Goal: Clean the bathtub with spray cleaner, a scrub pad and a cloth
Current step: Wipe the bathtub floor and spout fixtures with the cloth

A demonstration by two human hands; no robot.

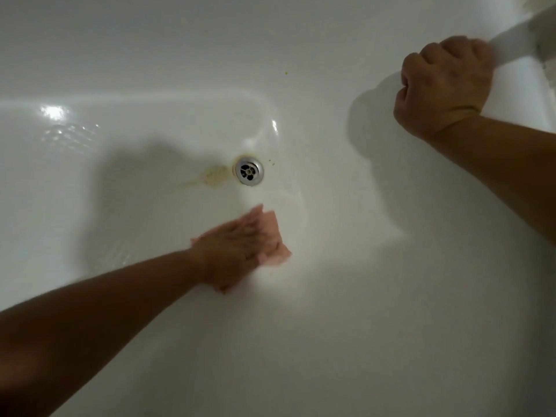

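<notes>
I am working bare-armed. My left forearm (105, 320) is showing uncovered from the lower left edge up to the wrist, and my left hand (237, 251) is going bare and showing blurred. My right forearm (511, 164) is running uncovered in from the right edge, skin creases are showing across its wrist, and my right hand (442, 88) is going bare too.

L hand (237, 245): cloth (272, 233); R hand (445, 85): rim (511, 46)
</notes>
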